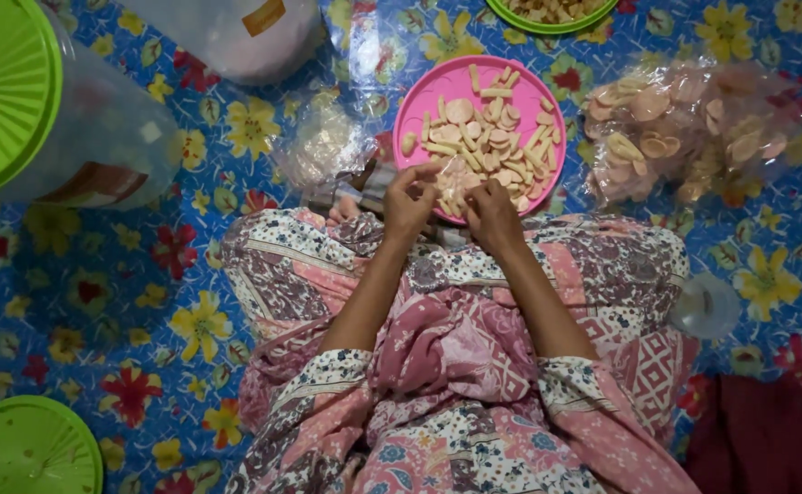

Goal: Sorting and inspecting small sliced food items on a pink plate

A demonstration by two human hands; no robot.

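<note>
Head camera is looking down on a person sitting on a blue floral floor mat (99,274), both hands meeting at the near rim of a pink plate (419,110) heaped with pale crackers (488,137), some round, some stick-shaped. The left hand (408,203) and right hand (491,212) are sitting close together, fingertips pinching a small clear plastic bag (460,187) between them; what the bag is holding is too small to tell. Just beyond the left hand, crumpled clear plastic (328,146) is lying on the mat. Beyond and to the right of the right hand, a large clear bag of crackers (694,128) is resting. Far to the left, a clear jar with a green lid (3,91) is lying on its side.
</note>
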